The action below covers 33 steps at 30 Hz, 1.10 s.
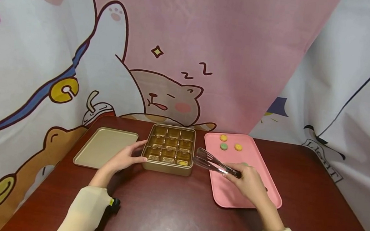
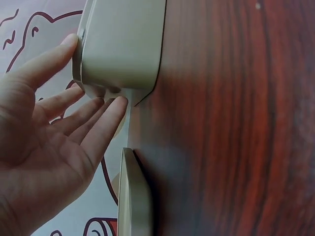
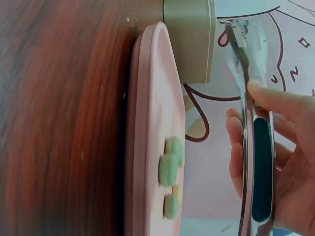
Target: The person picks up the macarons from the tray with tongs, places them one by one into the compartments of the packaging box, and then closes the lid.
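My right hand (image 1: 248, 179) holds metal tongs (image 1: 220, 167) with dark grips. Their tips are at the right front corner of a gold tin box (image 1: 167, 168), and nothing shows between them. Inside the box, a clear-looking divider makes several square compartments; a yellow macaron (image 1: 183, 163) lies in the front right one. At the box's left side, my left hand (image 1: 125, 158) touches the rim with the thumb and the side wall with extended fingers. Under and beyond my right hand is a pink tray (image 1: 217, 200) bearing yellow macarons (image 1: 238, 147) and green macarons (image 3: 168, 170), some hidden by the hand in the head view.
A shallow gold lid (image 1: 108, 147) lies left of the box, behind my left forearm. All stand on a dark red wooden table (image 1: 165, 207). A cartoon-printed cloth (image 1: 240, 62) hangs behind the table and along both sides.
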### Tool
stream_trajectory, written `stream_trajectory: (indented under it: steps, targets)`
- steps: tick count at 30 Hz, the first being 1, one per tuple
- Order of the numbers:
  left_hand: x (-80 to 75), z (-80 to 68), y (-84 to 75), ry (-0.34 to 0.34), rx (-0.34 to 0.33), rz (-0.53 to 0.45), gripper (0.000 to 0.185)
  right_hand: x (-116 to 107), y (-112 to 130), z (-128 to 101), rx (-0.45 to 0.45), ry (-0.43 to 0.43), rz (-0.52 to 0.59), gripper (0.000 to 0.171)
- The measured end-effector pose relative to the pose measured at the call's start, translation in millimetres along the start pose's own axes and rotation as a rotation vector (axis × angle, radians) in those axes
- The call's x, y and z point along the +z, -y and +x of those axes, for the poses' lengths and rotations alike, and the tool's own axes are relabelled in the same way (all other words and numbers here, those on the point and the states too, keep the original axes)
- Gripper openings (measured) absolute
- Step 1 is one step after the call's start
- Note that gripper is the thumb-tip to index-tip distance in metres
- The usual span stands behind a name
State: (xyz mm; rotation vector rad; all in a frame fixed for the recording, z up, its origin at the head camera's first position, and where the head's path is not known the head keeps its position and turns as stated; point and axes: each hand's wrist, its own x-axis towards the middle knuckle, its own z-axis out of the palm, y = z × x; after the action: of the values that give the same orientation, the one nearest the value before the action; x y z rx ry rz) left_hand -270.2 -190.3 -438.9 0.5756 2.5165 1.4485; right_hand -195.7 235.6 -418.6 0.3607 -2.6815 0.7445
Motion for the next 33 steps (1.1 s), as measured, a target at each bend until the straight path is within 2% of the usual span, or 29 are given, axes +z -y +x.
stream_trajectory:
  steps: [8,15,25,28,33]
  targets:
    - [-0.1,5.8,0.9,-0.001,0.011,0.053,0.076,-22,-15,-8,0.056,0.003,0.056,0.035]
    - [1.2,4.8,3.4,-0.002,0.02,0.06,0.075,-41,-33,-23,0.162,0.031,-0.037,0.042]
    - [2.5,5.7,2.1,0.012,0.011,0.052,0.075,-58,-66,-55,0.187,0.031,-0.118,0.033]
    - [1.9,5.8,1.8,0.011,0.007,0.053,0.075,-61,-74,-61,0.186,0.053,-0.142,0.035]
    - [1.2,4.2,1.6,0.007,0.0,0.06,0.076,-62,-82,-65,0.221,0.147,-0.158,0.044]
